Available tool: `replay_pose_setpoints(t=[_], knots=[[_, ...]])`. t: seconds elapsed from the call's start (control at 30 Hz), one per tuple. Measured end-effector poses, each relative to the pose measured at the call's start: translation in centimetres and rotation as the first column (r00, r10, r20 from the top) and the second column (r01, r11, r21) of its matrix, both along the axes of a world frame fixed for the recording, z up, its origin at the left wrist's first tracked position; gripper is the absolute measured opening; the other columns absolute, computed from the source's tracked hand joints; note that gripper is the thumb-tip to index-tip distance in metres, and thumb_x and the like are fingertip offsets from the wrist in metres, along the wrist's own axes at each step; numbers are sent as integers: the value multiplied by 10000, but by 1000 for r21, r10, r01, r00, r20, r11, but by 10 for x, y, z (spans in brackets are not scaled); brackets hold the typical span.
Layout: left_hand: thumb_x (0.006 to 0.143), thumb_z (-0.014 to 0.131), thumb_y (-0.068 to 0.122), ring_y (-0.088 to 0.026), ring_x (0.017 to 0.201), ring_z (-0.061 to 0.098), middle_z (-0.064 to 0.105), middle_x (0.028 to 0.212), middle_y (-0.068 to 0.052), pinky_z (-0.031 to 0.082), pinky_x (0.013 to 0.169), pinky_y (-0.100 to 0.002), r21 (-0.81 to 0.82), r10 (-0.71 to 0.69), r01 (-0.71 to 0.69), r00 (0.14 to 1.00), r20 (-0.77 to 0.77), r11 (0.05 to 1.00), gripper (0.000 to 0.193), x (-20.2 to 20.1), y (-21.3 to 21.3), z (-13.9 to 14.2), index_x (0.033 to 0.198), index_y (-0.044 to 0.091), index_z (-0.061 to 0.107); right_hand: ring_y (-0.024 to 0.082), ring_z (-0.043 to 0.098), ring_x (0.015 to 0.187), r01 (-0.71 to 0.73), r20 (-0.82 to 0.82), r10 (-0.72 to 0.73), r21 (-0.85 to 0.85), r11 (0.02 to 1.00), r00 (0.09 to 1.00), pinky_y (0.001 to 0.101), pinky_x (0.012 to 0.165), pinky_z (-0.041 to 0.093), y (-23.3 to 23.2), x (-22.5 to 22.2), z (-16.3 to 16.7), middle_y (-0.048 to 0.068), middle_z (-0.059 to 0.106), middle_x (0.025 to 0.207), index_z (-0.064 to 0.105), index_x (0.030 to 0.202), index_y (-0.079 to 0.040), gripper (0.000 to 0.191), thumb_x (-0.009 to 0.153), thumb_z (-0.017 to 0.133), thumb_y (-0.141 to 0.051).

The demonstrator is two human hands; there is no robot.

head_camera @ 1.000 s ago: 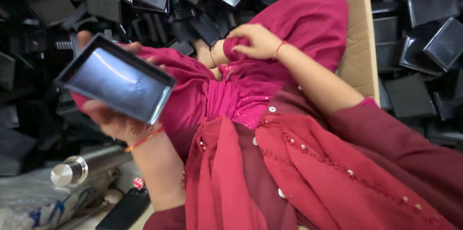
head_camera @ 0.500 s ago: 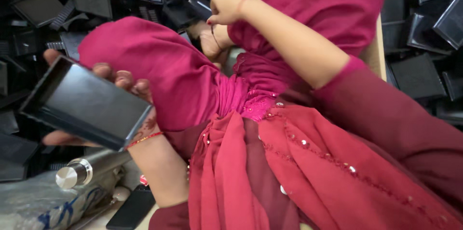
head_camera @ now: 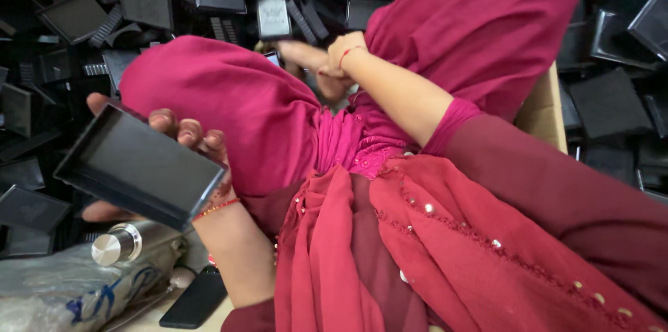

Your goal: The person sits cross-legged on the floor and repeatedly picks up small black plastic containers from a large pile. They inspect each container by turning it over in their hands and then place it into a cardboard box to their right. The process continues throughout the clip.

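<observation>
My left hand (head_camera: 203, 143) grips a black rectangular tray (head_camera: 139, 165) from behind, fingers curled over its far edge, and holds it tilted above my left knee. My right hand (head_camera: 332, 53) reaches forward between my knees, which are covered in magenta cloth (head_camera: 229, 102), down near my foot. It is blurred, and its fingers point left toward a small dark piece (head_camera: 273, 58) by the knee. Whether it holds anything is unclear. A grey-faced black piece (head_camera: 273, 17) lies just beyond in the pile.
A heap of black trays and frames (head_camera: 146, 5) covers the floor ahead and on both sides. A cardboard box edge (head_camera: 544, 111) stands at my right knee. A steel bottle (head_camera: 115, 247) on a plastic bag and a black phone (head_camera: 195, 298) lie at lower left.
My left hand has lowered the tray down and to the left. My right hand has pushed further forward and down between my knees, toward the pile.
</observation>
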State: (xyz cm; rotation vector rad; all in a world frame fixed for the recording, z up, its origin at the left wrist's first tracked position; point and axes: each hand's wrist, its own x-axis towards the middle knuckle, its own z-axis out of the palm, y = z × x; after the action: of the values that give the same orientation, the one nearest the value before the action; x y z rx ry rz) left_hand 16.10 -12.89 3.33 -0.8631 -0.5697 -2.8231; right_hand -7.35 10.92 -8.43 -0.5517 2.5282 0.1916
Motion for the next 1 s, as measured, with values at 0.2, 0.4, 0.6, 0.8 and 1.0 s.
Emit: replay_pose_setpoints(t=[0.2, 0.4, 0.6, 0.8, 1.0], knots=[[764, 777, 683, -343, 1203, 651, 593, 1336, -194, 503, 1059, -535, -86, 15, -16, 1000, -6, 996, 1106, 8, 14, 10, 1627, 241, 246, 269, 677, 1167, -14, 31, 14, -9, 1000, 999, 422, 938, 530, -1, 28, -23, 113, 709, 1260, 734, 1241, -133, 748, 922, 492, -764], [718, 825, 675, -306, 1108, 652, 622, 1271, -163, 497, 966, -485, -172, 7, -3, 1000, 23, 985, 1096, 38, 21, 21, 1610, 292, 315, 260, 710, 1129, -59, 37, 61, -42, 997, 997, 417, 915, 545, -6, 45, -39, 111, 737, 1236, 767, 1198, -128, 574, 988, 499, -590], [714, 819, 677, -316, 1087, 666, 635, 1252, -171, 497, 935, -494, -139, 7, -2, 999, 35, 990, 1078, 53, 38, 23, 1601, 299, 337, 266, 688, 1172, -139, 79, 143, -61, 988, 987, 427, 928, 545, -8, 64, -58, 107, 717, 1275, 761, 1213, -140, 413, 985, 514, -380], [729, 806, 657, -329, 1071, 679, 643, 1231, -180, 505, 918, -504, -103, 17, -13, 999, 42, 995, 1044, 61, 39, 26, 1600, 296, 360, 302, 667, 1212, -220, 151, 231, -85, 972, 961, 465, 961, 542, -19, 59, -78, 139, 687, 1323, 733, 1261, -137, 492, 929, 537, -443], [743, 792, 638, -342, 1055, 692, 652, 1209, -189, 513, 901, -514, -69, 58, -53, 995, 78, 996, 1010, 65, 34, 33, 1600, 293, 383, 326, 642, 1239, -119, 254, 148, -125, 985, 956, 464, 1013, 508, -18, 49, -90, 174, 666, 1338, 724, 1275, -122, 699, 1004, 371, -661]])
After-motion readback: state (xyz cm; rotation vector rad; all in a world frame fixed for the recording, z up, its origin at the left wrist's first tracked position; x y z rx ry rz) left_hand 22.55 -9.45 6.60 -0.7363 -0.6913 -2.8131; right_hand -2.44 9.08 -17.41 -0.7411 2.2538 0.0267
